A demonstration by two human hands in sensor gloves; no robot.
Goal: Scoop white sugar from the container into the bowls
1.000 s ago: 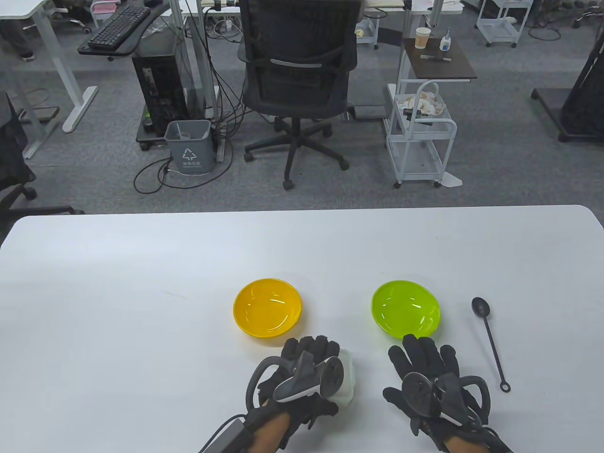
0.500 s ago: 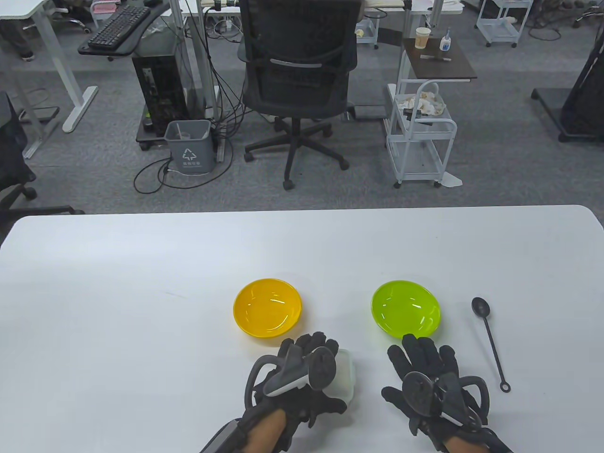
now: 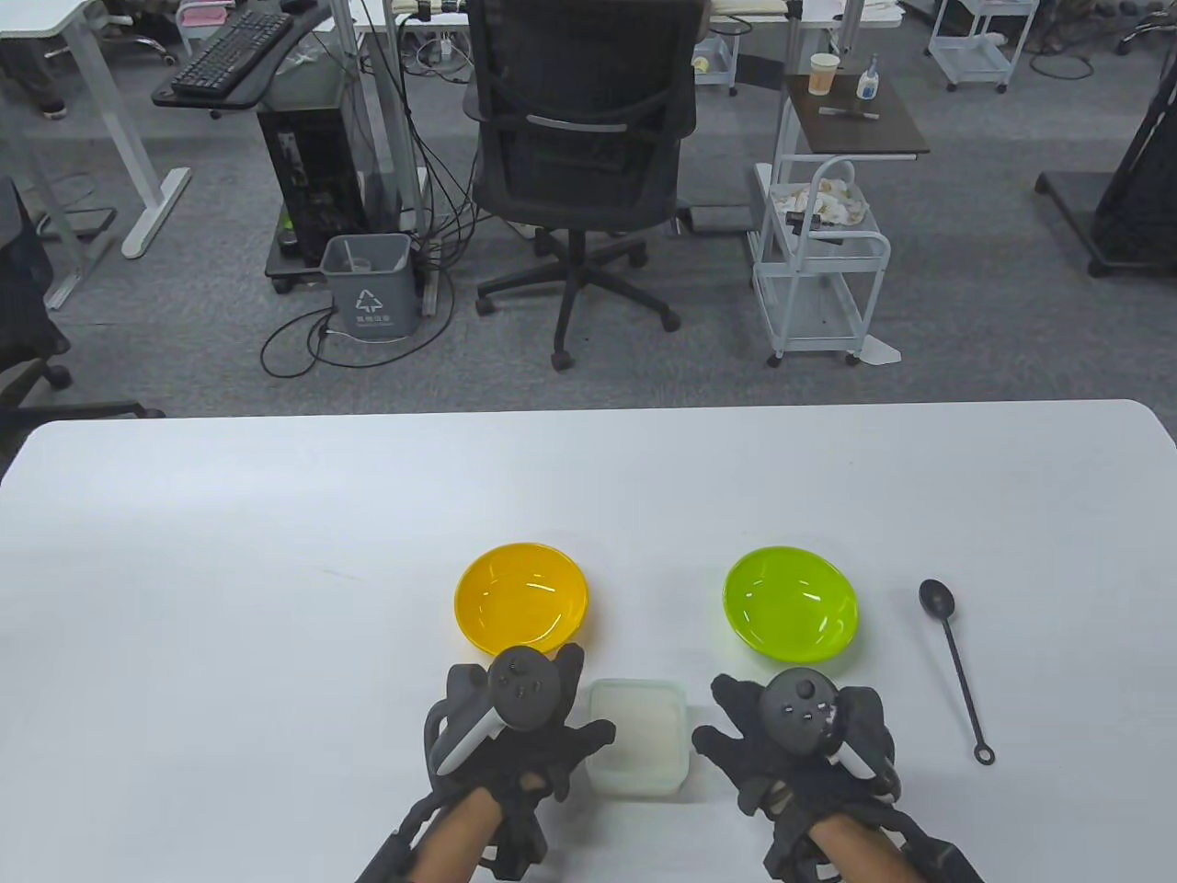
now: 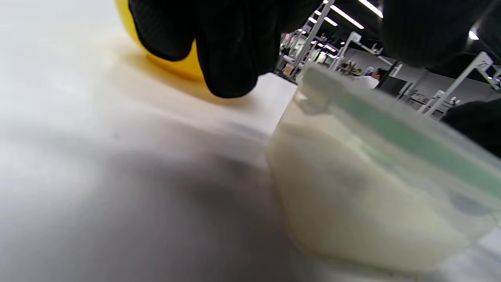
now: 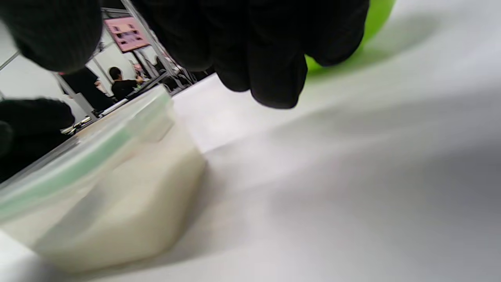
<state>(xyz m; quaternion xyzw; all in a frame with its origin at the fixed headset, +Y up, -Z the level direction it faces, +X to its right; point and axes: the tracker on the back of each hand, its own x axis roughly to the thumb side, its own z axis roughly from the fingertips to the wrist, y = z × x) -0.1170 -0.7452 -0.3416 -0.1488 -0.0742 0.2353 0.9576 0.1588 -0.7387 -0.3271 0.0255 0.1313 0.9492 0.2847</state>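
Observation:
A translucent lidded container of white sugar stands near the table's front edge, between my hands. It also shows in the left wrist view and the right wrist view. My left hand is just left of it, thumb at its left edge, fingers hanging loose over the table. My right hand is just right of it, fingers loose and holding nothing. An empty yellow bowl sits behind the left hand. An empty green bowl sits behind the right hand. A black spoon lies to the right.
The white table stretches bare to the left and to the back. An office chair, a bin and a white cart stand on the floor beyond the table's far edge.
My left hand has come off the container and moved left, so the container now shows whole. My right hand has shifted left toward the container. Both hands have turned.

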